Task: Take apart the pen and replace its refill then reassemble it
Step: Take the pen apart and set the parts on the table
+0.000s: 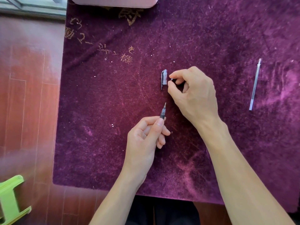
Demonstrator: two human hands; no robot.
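At 6 o'clock on the plum velvet cloth [97, 111], the left hand [142, 137] grips a dark, clear-tipped pen barrel [162, 112], nib toward 12. Beyond it, the right hand [194, 93] pinches a tiny clear piece [171, 79] just beside the clear plastic cap [164, 78]. A thin clear refill [255, 86] lies at 3 o'clock.
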